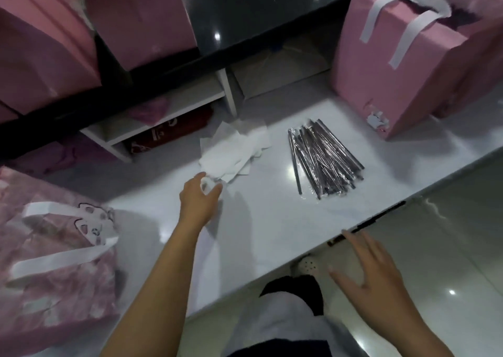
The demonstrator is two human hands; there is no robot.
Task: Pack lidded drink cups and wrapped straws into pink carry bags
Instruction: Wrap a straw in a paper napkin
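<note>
Straws (pixel 324 158) in shiny clear wrappers lay in a loose heap on the white counter (pixel 272 234), right of its middle and touching no bag. Just left of them sat a ragged pile of white paper sheets (pixel 236 149). Your left hand (pixel 200 196) had reached to the near corner of that pile, and your thumb and fingers were curled round a small crumpled white piece of it. Your right hand (pixel 373 277) hovered over the counter's near edge with the fingers spread wide and holding nothing. A slim dark object (pixel 375 220) lay along that edge just beyond your fingertips. You could not tell what it was.

A pink carry bag with white handles (pixel 386 65) stood upright on the counter's far right, well apart from both hands, with a small pale sticker low on its front. Another pink bag with a cartoon print (pixel 54 261), its white handles flopped across it, lay at your near left, beside your left forearm. Two more pink bags (pixel 40 43) stood on the dark ledge (pixel 245 8) at the far left. Below that ledge, a white shelf (pixel 168 111) held something dark red, too blurred to name.
</note>
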